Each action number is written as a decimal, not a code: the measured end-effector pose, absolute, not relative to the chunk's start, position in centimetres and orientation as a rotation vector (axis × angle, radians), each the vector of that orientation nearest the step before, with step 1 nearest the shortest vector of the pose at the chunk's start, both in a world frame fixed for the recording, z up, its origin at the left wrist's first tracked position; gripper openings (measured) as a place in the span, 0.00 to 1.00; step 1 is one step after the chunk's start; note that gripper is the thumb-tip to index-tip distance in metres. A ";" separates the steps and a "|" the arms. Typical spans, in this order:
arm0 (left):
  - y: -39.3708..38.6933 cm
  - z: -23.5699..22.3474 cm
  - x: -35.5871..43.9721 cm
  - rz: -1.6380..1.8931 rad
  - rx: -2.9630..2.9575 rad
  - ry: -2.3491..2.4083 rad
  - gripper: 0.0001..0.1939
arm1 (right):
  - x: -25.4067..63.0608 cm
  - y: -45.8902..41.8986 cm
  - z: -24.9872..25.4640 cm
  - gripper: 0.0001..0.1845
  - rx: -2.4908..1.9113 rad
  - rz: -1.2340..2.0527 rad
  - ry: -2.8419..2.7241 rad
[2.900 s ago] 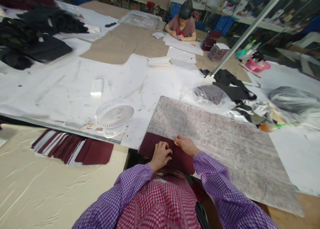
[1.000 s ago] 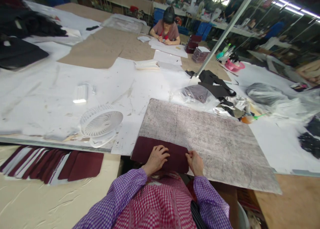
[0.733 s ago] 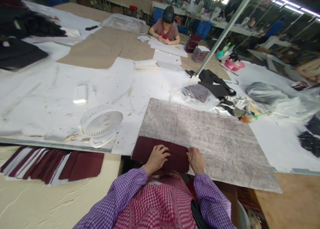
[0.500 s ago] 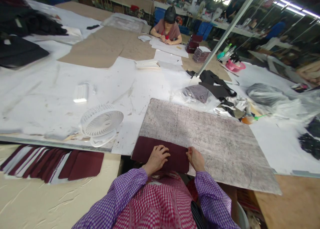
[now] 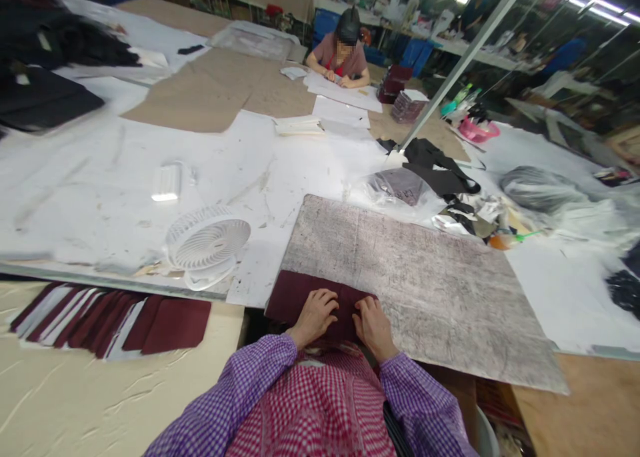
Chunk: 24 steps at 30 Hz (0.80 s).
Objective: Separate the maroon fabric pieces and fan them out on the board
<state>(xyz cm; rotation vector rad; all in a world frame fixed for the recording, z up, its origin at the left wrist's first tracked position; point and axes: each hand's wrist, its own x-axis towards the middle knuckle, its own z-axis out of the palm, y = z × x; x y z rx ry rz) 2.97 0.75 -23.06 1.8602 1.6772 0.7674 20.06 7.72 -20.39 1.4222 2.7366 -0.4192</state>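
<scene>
At the far left, a pile of black fabric is lying on the white-covered surface. Below it, a row of overlapping maroon and white panels is spreading across a cream-coloured sheet. A small white box is sitting just behind a white fan, whose round grille is tilting upward. Farther back, a brown sheet is covering part of the surface.

Near the person's body, a maroon panel is lying flat at the near left corner of a mottled grey board. The left hand is resting on the panel, its fingers gently bent and its thumb standing apart from them. Across the surface, a co-worker is bending over white paper. The right hand is touching the panel's right part with bent fingers; whether it is pinching the edge, I cannot tell.

Beyond the board, a clear plastic bag is lying near black scraps (the lettering on it is too blurred to read). A metal pole is slanting upward, and past it a pink basket is holding assorted items. Farthest right, a plastic-wrapped bundle is resting on the surface.
</scene>
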 end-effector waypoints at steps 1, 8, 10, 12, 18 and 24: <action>0.8 -23.1 3.0 0.769 1.860 1.679 0.09 | 20.0 7.9 -20.5 0.06 1.413 -0.407 2.743; 0.8 -23.1 3.0 0.802 1.835 1.701 0.07 | 20.5 8.9 -20.9 0.06 1.355 -0.404 2.794; 0.9 -23.1 3.1 0.816 1.808 1.723 0.08 | 20.9 8.9 -20.9 0.05 1.355 -0.423 2.805; 1.0 -23.1 3.5 0.829 1.760 1.771 0.10 | 21.2 8.8 -20.9 0.05 1.358 -0.443 2.818; 2.1 -23.1 5.5 0.825 1.580 1.961 0.14 | 21.6 8.4 -21.4 0.06 1.344 -0.502 2.850; 2.4 -22.8 6.7 0.822 1.492 2.041 0.07 | 21.9 8.6 -21.3 0.08 1.331 -0.591 2.867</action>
